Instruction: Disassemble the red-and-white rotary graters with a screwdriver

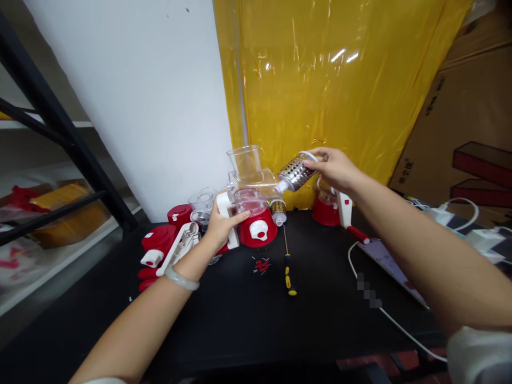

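Observation:
A rotary grater with a red base [262, 228] and a clear plastic top [254, 180] stands upright on the black table [248, 314]. My left hand [224, 221] grips it at the side, around the white crank arm, with the thumb across the front of the base. In my right hand [326, 162] is a metal grating drum [297, 172], held by its white rim. The drum is tilted, its white tip pointing down-left, close to the right opening of the clear top; whether they touch I cannot tell.
Left are red and white grater parts [160, 240]. A screwdriver [288, 274] and small red pieces [262, 265] lie in front. Another drum [279, 212] sits behind. Farther right are a second grater [327, 210], a tablet [390, 266] and a white cable [404, 330].

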The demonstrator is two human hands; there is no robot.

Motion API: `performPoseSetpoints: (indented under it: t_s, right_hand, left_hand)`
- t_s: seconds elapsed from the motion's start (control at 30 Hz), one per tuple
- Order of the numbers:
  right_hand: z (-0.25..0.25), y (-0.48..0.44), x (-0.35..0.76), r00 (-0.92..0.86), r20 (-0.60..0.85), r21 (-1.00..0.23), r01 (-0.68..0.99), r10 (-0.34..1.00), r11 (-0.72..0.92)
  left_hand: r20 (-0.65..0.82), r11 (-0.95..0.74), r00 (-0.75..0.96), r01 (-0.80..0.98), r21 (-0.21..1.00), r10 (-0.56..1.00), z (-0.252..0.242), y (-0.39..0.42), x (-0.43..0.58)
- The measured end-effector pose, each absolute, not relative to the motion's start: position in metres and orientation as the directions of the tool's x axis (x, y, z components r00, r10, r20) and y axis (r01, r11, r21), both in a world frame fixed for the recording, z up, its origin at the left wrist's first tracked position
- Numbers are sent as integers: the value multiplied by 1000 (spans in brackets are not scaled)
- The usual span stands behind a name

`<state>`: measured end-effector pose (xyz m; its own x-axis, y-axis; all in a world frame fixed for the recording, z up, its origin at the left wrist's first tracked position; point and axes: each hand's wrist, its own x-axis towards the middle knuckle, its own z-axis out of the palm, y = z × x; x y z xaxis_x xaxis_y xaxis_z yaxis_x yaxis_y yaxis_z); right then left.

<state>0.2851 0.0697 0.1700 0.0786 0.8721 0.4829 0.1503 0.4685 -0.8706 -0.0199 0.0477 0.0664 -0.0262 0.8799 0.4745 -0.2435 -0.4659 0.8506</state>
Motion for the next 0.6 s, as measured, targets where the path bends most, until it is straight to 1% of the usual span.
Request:
performPoseSetpoints:
  t_s: [0.03, 0.1, 0.17, 0.23, 0.27, 0.3, 0.33, 0.43, 0.6]
  right_hand:
    - [172, 80, 295, 111, 464, -866, 266, 879, 423]
    - [166, 99, 310, 124, 359, -825, 506, 925, 253]
    - [149, 115, 313, 86, 220, -701, 707, 972, 96]
    - [125, 128, 306, 59, 76, -564, 826, 995, -6]
    - [114, 134, 301, 58, 8, -516, 855, 998, -46]
    - [103, 139, 296, 61, -22, -478, 876, 998, -64]
    - [94, 144, 290, 73, -21, -438, 896, 997, -74]
    - [76, 157, 280, 79, 12, -393, 917, 997, -67]
    - [55, 171, 276, 132, 94, -375, 923, 987, -87]
  left_hand:
    - [464, -459, -41, -246, 854, 885, 66, 48, -22]
    - [440, -441, -66, -255, 860, 896, 64, 49, -25]
    - [419, -424, -78, -268, 865, 905, 63, 49, -25]
    - [406, -413, -87, -283, 865, 910, 62, 48, -24]
    - [401, -408, -88, -290, 865, 912, 62, 47, -24]
    - [397, -404, -88, -296, 865, 914, 62, 47, -23]
    - [394, -401, -87, -300, 865, 915, 62, 46, -23]
    - [386, -389, -71, -299, 872, 920, 61, 44, -26]
    - [356, -366, -90, -303, 880, 930, 55, 44, -32]
